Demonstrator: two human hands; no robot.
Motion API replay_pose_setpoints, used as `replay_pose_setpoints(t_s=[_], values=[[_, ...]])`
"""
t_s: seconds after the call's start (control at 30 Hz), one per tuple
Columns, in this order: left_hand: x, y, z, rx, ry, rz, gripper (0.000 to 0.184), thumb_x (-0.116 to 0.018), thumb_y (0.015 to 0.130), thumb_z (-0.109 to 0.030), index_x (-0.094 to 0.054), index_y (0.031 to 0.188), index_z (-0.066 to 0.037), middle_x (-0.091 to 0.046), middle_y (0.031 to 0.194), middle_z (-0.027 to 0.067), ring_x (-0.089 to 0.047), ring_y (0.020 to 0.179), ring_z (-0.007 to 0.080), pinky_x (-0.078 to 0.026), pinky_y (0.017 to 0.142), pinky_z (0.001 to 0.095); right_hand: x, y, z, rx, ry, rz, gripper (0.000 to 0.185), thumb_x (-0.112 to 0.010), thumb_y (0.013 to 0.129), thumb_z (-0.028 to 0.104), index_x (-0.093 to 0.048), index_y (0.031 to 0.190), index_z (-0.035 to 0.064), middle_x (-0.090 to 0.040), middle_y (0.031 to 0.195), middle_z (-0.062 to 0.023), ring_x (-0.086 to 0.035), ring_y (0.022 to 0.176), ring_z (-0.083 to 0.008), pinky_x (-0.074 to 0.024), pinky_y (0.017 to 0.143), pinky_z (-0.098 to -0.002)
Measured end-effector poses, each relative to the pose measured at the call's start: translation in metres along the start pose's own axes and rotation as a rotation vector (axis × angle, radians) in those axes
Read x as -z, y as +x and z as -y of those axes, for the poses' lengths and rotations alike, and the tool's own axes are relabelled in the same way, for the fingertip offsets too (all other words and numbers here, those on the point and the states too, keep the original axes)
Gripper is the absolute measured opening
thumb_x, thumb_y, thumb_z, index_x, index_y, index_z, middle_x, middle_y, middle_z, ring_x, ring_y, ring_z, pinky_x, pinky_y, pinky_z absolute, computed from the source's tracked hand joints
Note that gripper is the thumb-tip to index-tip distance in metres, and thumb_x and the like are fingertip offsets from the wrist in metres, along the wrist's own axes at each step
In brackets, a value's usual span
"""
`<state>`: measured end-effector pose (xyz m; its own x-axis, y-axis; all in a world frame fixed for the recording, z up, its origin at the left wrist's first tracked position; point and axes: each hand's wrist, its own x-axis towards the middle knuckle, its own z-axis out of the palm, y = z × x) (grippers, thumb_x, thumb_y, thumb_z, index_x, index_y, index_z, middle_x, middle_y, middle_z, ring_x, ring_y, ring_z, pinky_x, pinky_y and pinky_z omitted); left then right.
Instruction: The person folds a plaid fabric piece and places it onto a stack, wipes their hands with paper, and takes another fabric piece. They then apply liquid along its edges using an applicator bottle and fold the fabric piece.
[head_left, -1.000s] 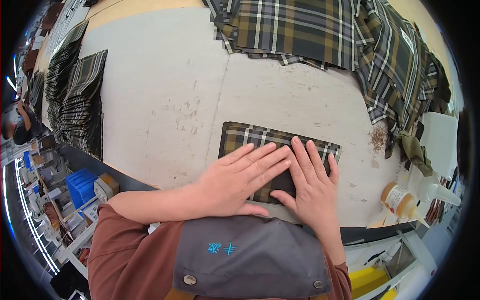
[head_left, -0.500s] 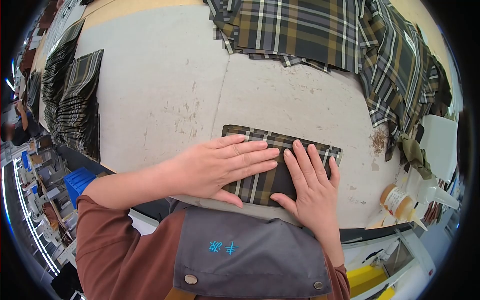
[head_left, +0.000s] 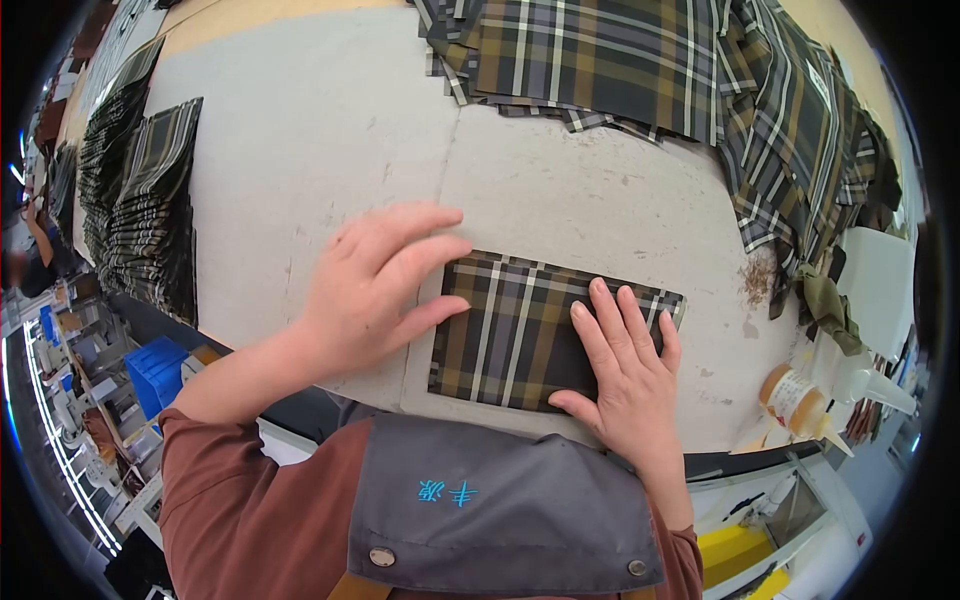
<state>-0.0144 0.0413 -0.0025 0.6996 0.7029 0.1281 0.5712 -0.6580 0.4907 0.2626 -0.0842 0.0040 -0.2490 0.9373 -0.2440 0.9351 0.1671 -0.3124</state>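
A folded rectangle of plaid fabric [head_left: 505, 330], in dark, brown, grey and white, lies flat near the table's front edge. My right hand [head_left: 625, 370] rests flat on its right part with the fingers spread. At its left edge, my left hand [head_left: 385, 280] is raised with the fingers curved and apart, the thumb tip by the cloth's edge. Nothing shows between those fingers; whether the thumb touches the cloth I cannot tell.
Plaid panels [head_left: 600, 70] are piled at the back, with more draped plaid cloth [head_left: 790, 130] to the right. Folded plaid stacks [head_left: 155, 210] stand at the left edge. A glue bottle [head_left: 795, 400] lies at the right near a white container [head_left: 875, 290]. Another person [head_left: 40, 245] is far left.
My left hand has lifted off the plaid fabric and moved left to its edge, uncovering the left part. The right hand stays almost where it was.
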Motion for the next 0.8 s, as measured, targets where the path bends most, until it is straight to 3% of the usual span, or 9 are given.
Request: replay_pose_setpoints(t_s=[0.13,0.23,0.33,0.4,0.43,0.53,0.8], values=[[0.005,0.010,0.002,0.012,-0.014,0.019,0.052,-0.087,0.069,-0.022,-0.065,0.116,-0.012,-0.058,0.134,0.0097,-0.056,0.122,0.0295,-0.044,0.097,0.0452,0.006,0.001,0.001,-0.014,0.043,0.036,0.084,-0.062,0.081,0.066,-0.044,0.152,0.0247,-0.037,0.161,0.0013,-0.029,0.150,-0.0186,-0.0102,0.122,-0.0468],[0.003,0.011,0.003,-0.032,0.010,0.004,0.049,-0.083,0.072,-0.027,-0.064,0.116,-0.016,-0.056,0.136,0.0044,-0.054,0.125,0.0267,-0.042,0.098,0.0412,0.008,0.003,0.002,-0.021,0.025,0.056,0.083,-0.062,0.081,0.065,-0.044,0.152,0.0256,-0.037,0.161,0.0012,-0.030,0.150,-0.0183,-0.0106,0.122,-0.0468],[-0.001,0.015,-0.002,-0.140,-0.018,0.021,0.053,-0.080,0.078,-0.034,-0.064,0.124,-0.013,-0.056,0.140,0.0090,-0.052,0.131,0.0295,-0.039,0.108,0.0455,0.013,0.002,0.004,-0.093,-0.026,0.113,0.081,-0.060,0.084,0.065,-0.043,0.153,0.0264,-0.035,0.162,0.0019,-0.030,0.150,-0.0172,-0.0118,0.121,-0.0471],[-0.002,0.013,-0.012,-0.400,0.103,0.237,0.053,-0.067,0.090,-0.044,-0.061,0.135,-0.015,-0.052,0.146,0.0072,-0.049,0.136,0.0267,-0.034,0.115,0.0452,0.010,0.003,0.003,-0.023,-0.034,0.074,0.081,-0.058,0.085,0.065,-0.040,0.154,0.0268,-0.034,0.162,0.0028,-0.029,0.150,-0.0160,-0.0132,0.121,-0.0472],[-0.005,0.014,-0.019,-0.416,0.057,0.314,0.055,-0.055,0.097,-0.048,-0.058,0.141,-0.017,-0.051,0.149,0.0053,-0.048,0.137,0.0243,-0.032,0.117,0.0447,0.011,0.003,0.002,-0.021,-0.014,0.082,0.080,-0.057,0.087,0.064,-0.038,0.155,0.0271,-0.032,0.163,0.0038,-0.027,0.151,-0.0148,-0.0140,0.121,-0.0464],[-0.010,0.013,-0.023,-0.424,0.024,0.438,0.056,-0.062,0.093,-0.044,-0.056,0.141,-0.016,-0.050,0.149,0.0039,-0.045,0.139,0.0209,-0.032,0.117,0.0424,0.004,-0.001,0.000,-0.007,-0.022,0.024,0.078,-0.057,0.088,0.064,-0.038,0.155,0.0270,-0.030,0.164,0.0047,-0.025,0.151,-0.0137,-0.0134,0.122,-0.0457],[-0.015,0.013,-0.023,-0.365,0.086,0.270,0.044,-0.065,0.092,-0.040,-0.067,0.127,-0.015,-0.061,0.136,0.0046,-0.056,0.129,0.0217,-0.040,0.112,0.0406,-0.001,-0.003,-0.006,0.027,0.047,-0.058,0.078,-0.059,0.088,0.062,-0.040,0.154,0.0264,-0.031,0.163,0.0042,-0.027,0.151,-0.0135,-0.0192,0.121,-0.0445]])
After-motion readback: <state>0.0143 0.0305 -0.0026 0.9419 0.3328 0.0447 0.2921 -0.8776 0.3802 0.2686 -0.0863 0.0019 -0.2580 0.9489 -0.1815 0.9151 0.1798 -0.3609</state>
